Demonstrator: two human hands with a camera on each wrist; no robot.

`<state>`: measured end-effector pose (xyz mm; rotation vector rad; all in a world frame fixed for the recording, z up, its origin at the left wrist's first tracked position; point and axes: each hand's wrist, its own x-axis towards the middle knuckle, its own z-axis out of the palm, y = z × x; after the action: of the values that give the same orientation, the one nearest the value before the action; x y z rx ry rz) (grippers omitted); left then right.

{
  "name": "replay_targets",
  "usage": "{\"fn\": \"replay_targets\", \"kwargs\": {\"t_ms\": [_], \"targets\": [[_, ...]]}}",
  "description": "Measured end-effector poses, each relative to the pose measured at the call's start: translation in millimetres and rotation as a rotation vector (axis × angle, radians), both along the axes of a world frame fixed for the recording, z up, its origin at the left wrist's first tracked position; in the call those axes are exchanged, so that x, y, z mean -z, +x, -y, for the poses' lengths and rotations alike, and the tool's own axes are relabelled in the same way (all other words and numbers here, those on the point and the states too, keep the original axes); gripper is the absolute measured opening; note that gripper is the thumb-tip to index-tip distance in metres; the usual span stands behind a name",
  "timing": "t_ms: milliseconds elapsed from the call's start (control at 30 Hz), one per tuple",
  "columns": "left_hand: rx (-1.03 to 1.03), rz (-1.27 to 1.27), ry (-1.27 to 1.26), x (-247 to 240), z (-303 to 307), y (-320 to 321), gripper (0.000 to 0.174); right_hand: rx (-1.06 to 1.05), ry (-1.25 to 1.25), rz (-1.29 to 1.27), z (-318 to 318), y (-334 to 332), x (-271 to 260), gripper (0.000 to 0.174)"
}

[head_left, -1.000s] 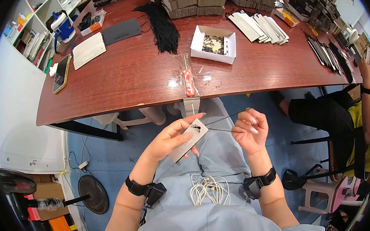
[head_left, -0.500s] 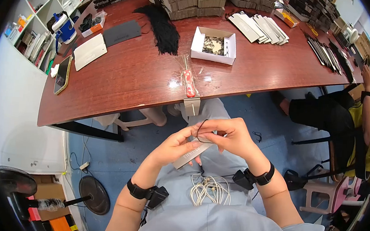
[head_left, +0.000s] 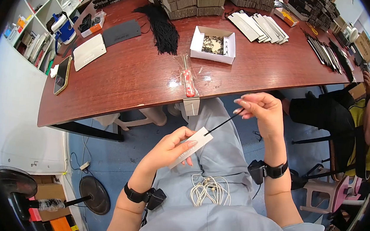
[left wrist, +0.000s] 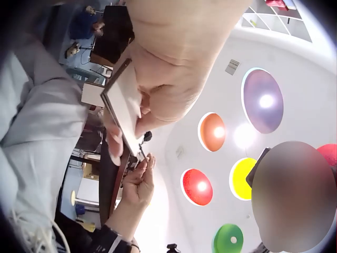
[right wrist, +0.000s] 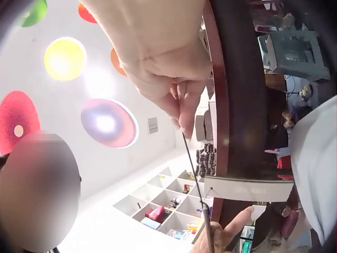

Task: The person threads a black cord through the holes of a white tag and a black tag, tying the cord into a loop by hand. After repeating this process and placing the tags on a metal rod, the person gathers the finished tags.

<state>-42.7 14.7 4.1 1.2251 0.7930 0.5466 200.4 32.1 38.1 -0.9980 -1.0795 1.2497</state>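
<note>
Your left hand (head_left: 167, 149) pinches the pale tag (head_left: 199, 139) between thumb and fingers, holding it tilted above your lap. From the tag's upper end, the black cord (head_left: 224, 122) runs straight (it looks taut) to your right hand (head_left: 265, 113), its thumb and fingertips closed on it.

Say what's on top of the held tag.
The left hand has its thumb across the tag; lettering and a black cord show. What the thumb covers is hidden.
</note>
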Motion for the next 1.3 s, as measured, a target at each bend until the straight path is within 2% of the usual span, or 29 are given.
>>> {"fn": "replay_targets", "kwargs": {"t_ms": [33,133,167,200,233,267,333,400,467,533,567,600,633,667,700,733,833,900,933,1033,1100,1167,1300], "targets": [[-0.005,-0.125,0.054,0.1,0.1,-0.5,0.013,-0.009,-0.021,-0.010,6.4,-3.2,-4.8,0.012],[-0.092,-0.187,0.194,-3.5,6.6,7.7,0.011,-0.295,0.085,0.085,42.4,-24.5,-25.4,0.006],[-0.086,-0.189,0.192,-6.3,8.9,7.0,0.011,-0.329,0.100,0.098,44.4,-25.5,-26.1,0.008],[0.038,-0.256,0.252,-10.1,10.2,6.1,0.012,-0.323,0.101,0.098,39.5,-20.4,-27.2,0.008],[0.158,-0.320,0.312,-13.7,12.3,5.6,0.014,-0.128,0.073,0.125,28.0,-9.1,-29.3,0.009],[0.157,-0.317,0.316,-17.0,15.4,5.1,0.014,0.065,0.047,0.150,17.3,2.9,-30.1,0.010],[0.249,0.203,-0.125,-24.5,20.0,3.4,0.019,0.019,0.071,0.095,7.7,10.8,-20.7,0.011],[0.308,0.224,-0.127,-37.5,19.2,3.3,0.023,0.007,0.106,0.214,9.4,2.7,-13.2,0.013],[0.158,0.400,-0.233,-49.5,22.1,5.1,0.021,-0.017,0.101,0.269,9.9,-0.1,-11.1,0.016],[-0.026,0.612,-0.119,-50.3,21.3,8.8,0.026,0.213,0.120,0.301,10.0,-12.2,-10.4,0.018],[-0.145,0.609,-0.015,-54.0,20.7,12.2,0.027,0.193,0.092,0.332,16.8,-18.7,-17.9,0.016],[-0.265,0.606,0.090,-56.9,19.9,16.2,0.028,0.193,0.209,0.450,23.1,-24.7,-13.0,0.015],[-0.263,0.608,0.096,-58.3,17.6,17.6,0.028,0.102,0.329,0.523,31.7,-32.8,-14.3,0.015],[-0.377,0.623,0.139,-59.3,14.8,18.8,0.030,-0.036,0.339,0.519,41.9,-43.2,-16.6,0.016],[-0.488,0.639,0.182,-59.6,12.7,19.7,0.031,-0.239,0.204,0.508,53.5,-54.4,-33.8,0.018],[-0.480,0.646,0.186,-59.3,11.4,19.5,0.031,-0.311,0.208,0.542,58.2,-67.3,-35.8,0.016],[-0.558,0.668,0.155,-55.7,7.1,16.9,0.041,-0.390,0.144,0.539,48.7,-72.5,-36.8,0.014],[-0.590,0.685,0.136,-49.6,3.9,13.4,0.042,-0.497,-0.074,0.333,26.8,-66.4,-54.2,0.015],[-0.628,0.694,0.110,-46.2,2.5,10.5,0.044,-0.502,-0.066,0.321,14.1,-61.7,-60.5,0.016],[-0.606,0.656,0.154,-45.3,3.1,5.0,0.042,-0.404,-0.087,0.410,-35.6,-42.2,-85.1,0.017],[-0.619,0.638,0.165,-43.9,4.4,3.6,0.040,-0.295,0.035,0.479,-83.3,-15.8,-88.6,0.020],[-0.638,0.598,0.142,-38.3,5.7,1.4,0.036,-0.083,0.039,0.697,-123.6,8.6,-93.9,0.022],[-0.652,0.504,0.151,-16.8,1.1,-6.3,0.024,0.075,-0.113,0.713,-172.2,61.9,-74.0,0.024]]}}
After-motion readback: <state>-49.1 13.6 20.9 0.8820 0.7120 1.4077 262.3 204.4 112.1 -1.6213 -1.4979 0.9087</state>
